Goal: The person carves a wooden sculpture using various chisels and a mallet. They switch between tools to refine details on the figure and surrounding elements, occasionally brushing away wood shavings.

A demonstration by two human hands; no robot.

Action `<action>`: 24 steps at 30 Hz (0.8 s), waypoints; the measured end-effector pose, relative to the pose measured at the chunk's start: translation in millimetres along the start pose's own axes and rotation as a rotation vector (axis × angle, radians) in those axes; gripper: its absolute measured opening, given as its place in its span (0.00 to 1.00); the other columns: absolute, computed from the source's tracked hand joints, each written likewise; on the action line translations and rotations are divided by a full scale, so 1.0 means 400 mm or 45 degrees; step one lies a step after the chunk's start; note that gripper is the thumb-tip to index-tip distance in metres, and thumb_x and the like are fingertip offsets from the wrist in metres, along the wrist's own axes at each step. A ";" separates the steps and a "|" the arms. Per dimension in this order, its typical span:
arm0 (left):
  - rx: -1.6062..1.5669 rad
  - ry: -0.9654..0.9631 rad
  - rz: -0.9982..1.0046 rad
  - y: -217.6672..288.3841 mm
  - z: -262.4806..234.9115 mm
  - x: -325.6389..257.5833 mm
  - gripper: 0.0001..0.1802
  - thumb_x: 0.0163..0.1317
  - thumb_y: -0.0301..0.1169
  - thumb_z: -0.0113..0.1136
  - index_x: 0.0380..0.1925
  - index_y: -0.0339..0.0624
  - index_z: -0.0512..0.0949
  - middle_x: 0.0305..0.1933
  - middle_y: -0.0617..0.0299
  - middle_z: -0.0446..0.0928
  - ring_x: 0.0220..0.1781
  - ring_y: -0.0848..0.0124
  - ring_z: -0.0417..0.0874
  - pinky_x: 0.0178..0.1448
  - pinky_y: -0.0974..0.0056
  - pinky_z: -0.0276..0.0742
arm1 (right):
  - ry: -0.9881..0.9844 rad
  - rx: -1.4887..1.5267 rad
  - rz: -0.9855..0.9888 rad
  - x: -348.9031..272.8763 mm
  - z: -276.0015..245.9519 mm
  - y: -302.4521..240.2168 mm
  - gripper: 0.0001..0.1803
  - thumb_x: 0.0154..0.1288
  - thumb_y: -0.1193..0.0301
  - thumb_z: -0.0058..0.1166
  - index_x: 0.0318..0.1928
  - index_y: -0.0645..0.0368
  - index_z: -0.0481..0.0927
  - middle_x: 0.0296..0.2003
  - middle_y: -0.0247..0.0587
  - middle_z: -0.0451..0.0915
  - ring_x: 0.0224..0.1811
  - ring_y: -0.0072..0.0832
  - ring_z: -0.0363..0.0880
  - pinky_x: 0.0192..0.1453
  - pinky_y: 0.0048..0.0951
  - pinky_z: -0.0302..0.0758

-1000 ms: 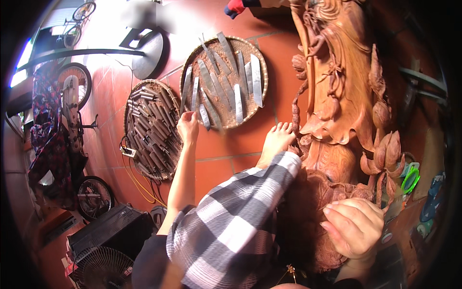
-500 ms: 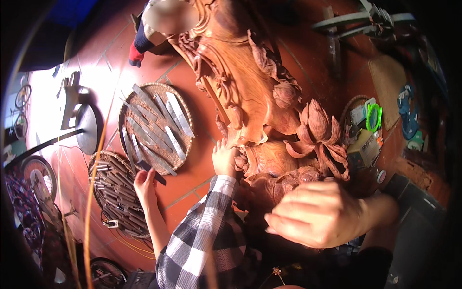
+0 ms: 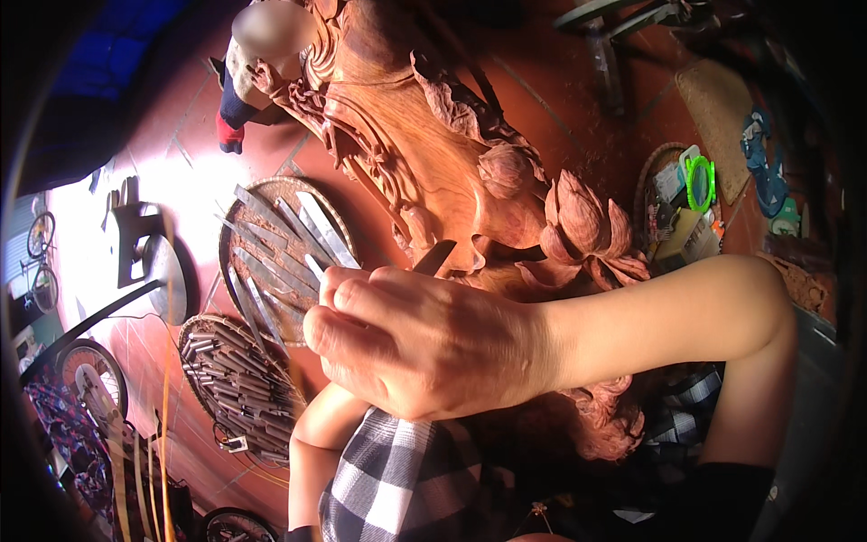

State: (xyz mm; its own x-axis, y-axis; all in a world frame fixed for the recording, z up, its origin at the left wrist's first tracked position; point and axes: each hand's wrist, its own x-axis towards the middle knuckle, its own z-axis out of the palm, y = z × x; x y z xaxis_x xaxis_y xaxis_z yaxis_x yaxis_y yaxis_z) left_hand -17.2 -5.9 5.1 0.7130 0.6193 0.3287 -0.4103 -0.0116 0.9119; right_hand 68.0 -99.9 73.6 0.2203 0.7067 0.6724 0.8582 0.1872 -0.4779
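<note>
My right hand (image 3: 424, 343) is closed with its back toward me, reaching in from the right across the middle. What its fingers hold, if anything, is hidden. A dark flat tool end (image 3: 436, 258) juts out just beyond its knuckles, against the wood. My left hand is covered by the right one; only its bare forearm (image 3: 312, 461) and wrist show below. Under both hands lies a large reddish-brown wood carving (image 3: 397, 108), with smooth grained flanks, a lotus bud (image 3: 585, 217) and curling leaves. Beside my left forearm is another person's black-and-white checked sleeve (image 3: 388, 474), its hand out of sight.
A round woven tray (image 3: 348, 221) of flat metal blades lies left of the carving. Nearer, a second basket (image 3: 194, 330) holds several handled chisels. At right sits a basket (image 3: 643, 181) with a green ring-shaped item (image 3: 700, 183). A dark stand (image 3: 135, 239) is far left.
My right hand has swung left over the carving's near part. My left hand, which held a dark flat tool over the chisel basket, has moved behind it. The checked-sleeved hand is now hidden.
</note>
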 end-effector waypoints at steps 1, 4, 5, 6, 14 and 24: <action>-0.020 0.032 -0.004 0.008 -0.003 0.002 0.09 0.68 0.32 0.59 0.39 0.38 0.73 0.33 0.63 0.75 0.29 0.74 0.75 0.34 0.70 0.71 | 0.004 0.048 0.020 0.010 0.005 -0.004 0.13 0.51 0.71 0.60 0.35 0.68 0.79 0.41 0.45 0.73 0.44 0.37 0.76 0.45 0.34 0.80; -0.166 0.124 -0.035 -0.022 0.000 -0.007 0.11 0.67 0.34 0.59 0.39 0.37 0.74 0.33 0.62 0.75 0.31 0.73 0.75 0.36 0.69 0.72 | 0.002 0.022 0.020 0.002 0.031 -0.001 0.14 0.53 0.68 0.59 0.35 0.68 0.80 0.43 0.46 0.74 0.46 0.38 0.75 0.52 0.37 0.77; -0.188 0.140 -0.041 -0.025 0.001 -0.007 0.11 0.67 0.34 0.59 0.39 0.37 0.74 0.34 0.61 0.76 0.32 0.72 0.75 0.37 0.68 0.72 | 0.025 -0.008 -0.024 0.001 0.037 0.003 0.15 0.56 0.65 0.58 0.35 0.68 0.82 0.46 0.48 0.74 0.48 0.39 0.74 0.55 0.39 0.76; -0.214 0.152 -0.050 -0.030 0.003 -0.006 0.12 0.67 0.35 0.59 0.39 0.36 0.74 0.34 0.61 0.76 0.32 0.72 0.76 0.37 0.68 0.73 | 0.021 -0.068 -0.061 -0.004 0.036 0.003 0.16 0.58 0.63 0.58 0.35 0.67 0.82 0.43 0.46 0.75 0.49 0.40 0.74 0.58 0.39 0.74; 0.038 0.012 0.093 -0.022 0.007 0.012 0.14 0.63 0.36 0.62 0.37 0.34 0.75 0.35 0.58 0.77 0.35 0.67 0.77 0.40 0.65 0.75 | -0.161 0.297 -0.012 -0.011 0.042 -0.004 0.09 0.59 0.67 0.56 0.28 0.60 0.76 0.33 0.37 0.75 0.44 0.34 0.76 0.54 0.39 0.73; 1.043 -0.215 0.493 0.000 0.040 0.076 0.22 0.36 0.36 0.85 0.31 0.42 0.83 0.28 0.62 0.77 0.31 0.63 0.76 0.34 0.61 0.72 | -0.617 0.080 0.178 -0.011 -0.025 0.011 0.07 0.56 0.71 0.55 0.25 0.60 0.78 0.29 0.40 0.75 0.37 0.31 0.75 0.44 0.34 0.71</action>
State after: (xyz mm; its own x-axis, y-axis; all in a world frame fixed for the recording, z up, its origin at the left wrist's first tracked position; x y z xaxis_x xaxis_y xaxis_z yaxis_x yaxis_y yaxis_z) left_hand 13.6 0.4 19.1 0.7098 0.3346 0.6199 -0.1527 -0.7860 0.5991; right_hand 75.3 -109.0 74.1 0.0778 0.9605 0.2673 0.8032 0.0984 -0.5876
